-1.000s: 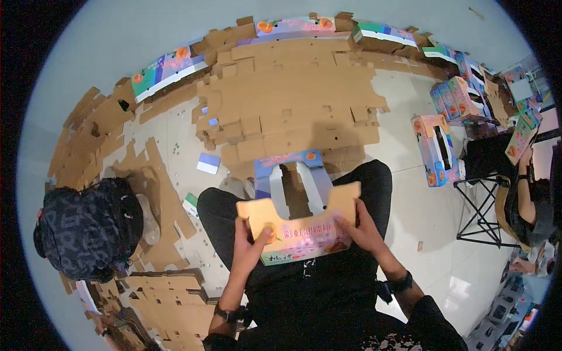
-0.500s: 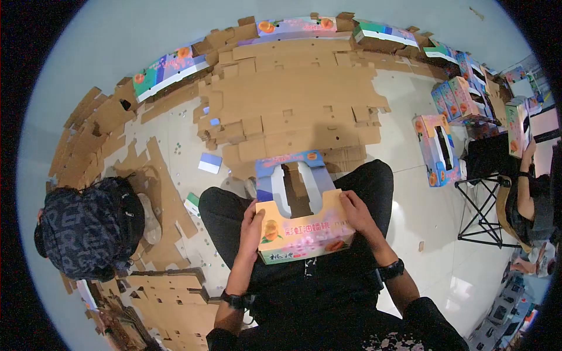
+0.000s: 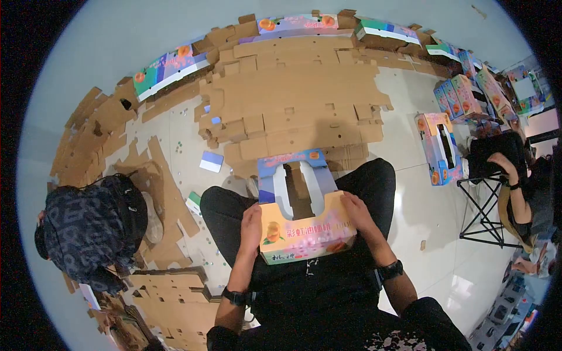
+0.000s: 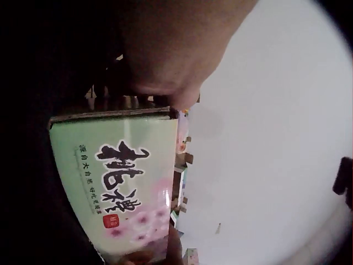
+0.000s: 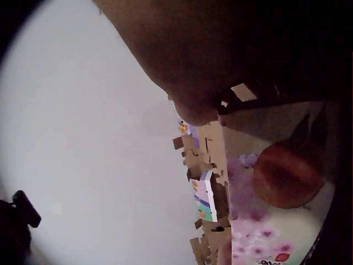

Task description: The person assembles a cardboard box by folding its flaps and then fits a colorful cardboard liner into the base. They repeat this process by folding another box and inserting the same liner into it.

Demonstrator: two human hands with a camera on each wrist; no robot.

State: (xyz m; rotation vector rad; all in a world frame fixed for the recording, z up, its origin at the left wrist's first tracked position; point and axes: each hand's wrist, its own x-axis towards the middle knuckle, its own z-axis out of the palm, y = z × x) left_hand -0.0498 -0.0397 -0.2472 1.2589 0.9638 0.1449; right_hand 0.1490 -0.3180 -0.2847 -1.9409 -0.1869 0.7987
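A printed peach carton (image 3: 305, 231), in yellow, pink and blue with an oval cut-out in its top, sits in the person's lap in the head view. My left hand (image 3: 251, 229) holds its left side, and my right hand (image 3: 358, 215) grips the right side near the upper corner. The fingers are mostly hidden behind the cardboard. In the left wrist view, the green end of the carton's front panel (image 4: 118, 187) with dark lettering lies below the hand. The right wrist view shows the printed peach on the carton (image 5: 289, 176) in shadow.
Flattened brown cardboard (image 3: 304, 82) covers the floor ahead. A finished-looking carton (image 3: 436, 149) stands at right, before more stacked cartons (image 3: 462, 96). Another person's arm (image 3: 512, 181) is beside a folding stool (image 3: 486, 216). A dark backpack (image 3: 93, 228) lies at left.
The carton's near panel had flared side tabs; these are now tucked in, and my hands have shifted to its sides. The other person's hand has let go of a carton at right.
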